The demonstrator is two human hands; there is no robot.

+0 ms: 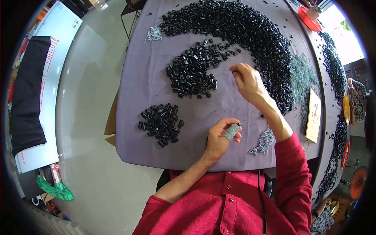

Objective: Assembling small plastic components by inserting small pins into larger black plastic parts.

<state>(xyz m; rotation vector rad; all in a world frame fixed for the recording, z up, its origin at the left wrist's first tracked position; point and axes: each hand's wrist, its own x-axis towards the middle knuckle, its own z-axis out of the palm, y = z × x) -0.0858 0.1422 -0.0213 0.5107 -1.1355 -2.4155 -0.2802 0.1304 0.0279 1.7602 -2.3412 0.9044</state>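
Note:
My left hand (pixel 219 139) is closed near the table's front edge, with a grey wrap (pixel 232 132) around one finger. At its fingertips shows a bit of a small black plastic piece (pixel 239 124), mostly hidden. Farther forward and to the right, my right hand (pixel 250 83) hovers with its fingers curled together; what they hold, if anything, cannot be made out. Left of it lies a heap of small black plastic pieces (pixel 192 70), with a smaller heap (pixel 160 124) nearer me. Grey screws (pixel 264 141) lie loosely piled below my right forearm.
A broad arc of black pieces (pixel 235 23) spans the table's far side. More screws (pixel 301 78) spread at the right; a small pile (pixel 153 34) sits far left. Also at right are a yellow booklet (pixel 313 115), a rubber band (pixel 306 145) and a red basket (pixel 309 18).

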